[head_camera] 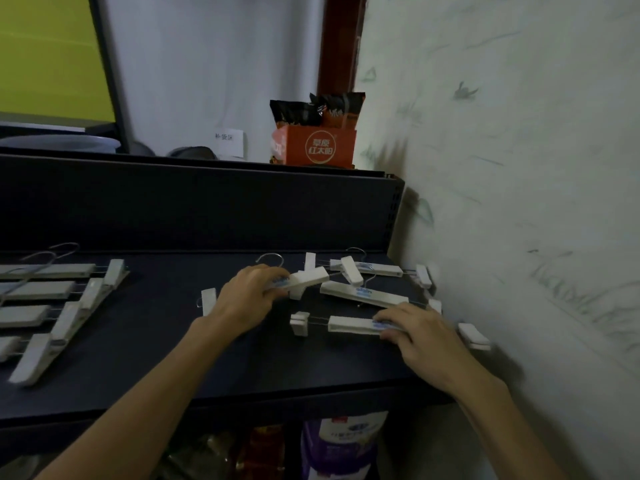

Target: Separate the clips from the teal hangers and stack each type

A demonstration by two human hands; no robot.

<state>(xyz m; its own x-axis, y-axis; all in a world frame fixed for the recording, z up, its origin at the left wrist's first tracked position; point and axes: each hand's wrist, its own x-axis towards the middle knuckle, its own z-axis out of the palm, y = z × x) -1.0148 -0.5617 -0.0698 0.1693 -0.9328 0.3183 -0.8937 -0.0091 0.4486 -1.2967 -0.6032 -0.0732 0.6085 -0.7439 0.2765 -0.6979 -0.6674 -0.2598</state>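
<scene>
Our left hand [251,296] grips the bar of one hanger [304,279] near the shelf's [156,341] back edge, fingers curled over its labelled end. Our right hand [412,332] lies on the bar of a second hanger [349,323] by the right edge, fingers curled round its right end; its left clip [298,323] sits out on the wire. Two more hangers [363,294] lie crossed between those and the back right corner, clips still on. A fanned row of hangers with clips [62,306] sits at the left edge. Red snack box [313,147] stands above, behind the back panel.
</scene>
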